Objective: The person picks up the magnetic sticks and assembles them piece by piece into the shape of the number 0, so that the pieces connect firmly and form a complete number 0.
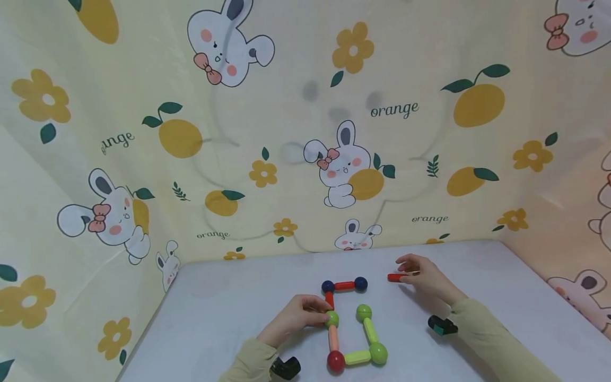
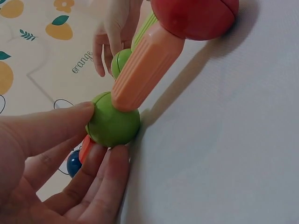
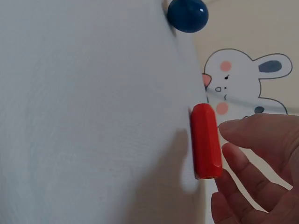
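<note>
My left hand [image 1: 300, 317] pinches a light green ball [image 2: 114, 123] between thumb and fingers. That ball joins a salmon rod [image 2: 148, 67] to a red rod [image 1: 330, 301] leading to a dark blue ball [image 1: 328, 286]. From there another red rod [image 1: 345, 286] runs to a second blue ball [image 1: 360, 284]. Nearer me, a red ball [image 1: 336, 361], yellow-green rods [image 1: 358, 357] and more green balls [image 1: 378, 353] continue the chain. Beside a loose red rod [image 3: 205, 141] on the table, my right hand [image 1: 428, 277] has its fingers spread; whether they touch it I cannot tell.
The white table [image 1: 229, 318] carries the pieces. Behind it and along both sides hangs a cream cloth [image 1: 296, 95] printed with rabbits, oranges and flowers. Black bands [image 1: 443, 325] are on both wrists.
</note>
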Demonstrator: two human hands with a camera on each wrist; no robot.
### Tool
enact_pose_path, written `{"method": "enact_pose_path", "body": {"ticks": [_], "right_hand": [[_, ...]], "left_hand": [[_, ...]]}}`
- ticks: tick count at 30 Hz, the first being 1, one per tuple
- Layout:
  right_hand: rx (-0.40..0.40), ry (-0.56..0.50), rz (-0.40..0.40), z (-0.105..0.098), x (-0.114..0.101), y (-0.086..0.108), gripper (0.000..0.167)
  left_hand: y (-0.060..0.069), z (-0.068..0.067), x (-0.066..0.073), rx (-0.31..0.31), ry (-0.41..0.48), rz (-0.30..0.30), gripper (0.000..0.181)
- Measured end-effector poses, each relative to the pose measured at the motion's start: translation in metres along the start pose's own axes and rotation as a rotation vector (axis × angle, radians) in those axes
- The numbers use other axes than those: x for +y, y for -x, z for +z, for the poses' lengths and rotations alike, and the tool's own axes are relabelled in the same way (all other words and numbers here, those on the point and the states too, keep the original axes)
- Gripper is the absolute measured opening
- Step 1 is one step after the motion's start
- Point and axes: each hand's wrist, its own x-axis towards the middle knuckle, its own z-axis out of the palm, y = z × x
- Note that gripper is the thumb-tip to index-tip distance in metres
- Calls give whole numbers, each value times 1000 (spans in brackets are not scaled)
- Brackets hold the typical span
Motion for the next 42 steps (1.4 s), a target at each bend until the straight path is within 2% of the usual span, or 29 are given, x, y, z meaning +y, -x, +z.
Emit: {"method": "enact_pose_path", "body": {"ticks": [7,16,20,27,31,37,42], "right_hand": [[-16,30,56,10,3,-2,42],[-10,150,29,17,1,-3,34],[-16,146,45,16,-4,-1,32],[-27,61,27,15,-23,6,42],[-40,-35,20,21,-35,6,43],[-64,-248,60,39,-50,7,44],[-66,-304,81,59,-60,11,44]], "left_hand": [[2,0,1,-3,-3,0,21],[0,1,-1,3,9,-4,21],[1,2,0,3,14,-1,21],[1,1,0,-1,5,3,21],[3,0,1,-1,13,3,21],[3,0,3,3,12,-6,21],[3,1,2,5,7,-6,22]]}}
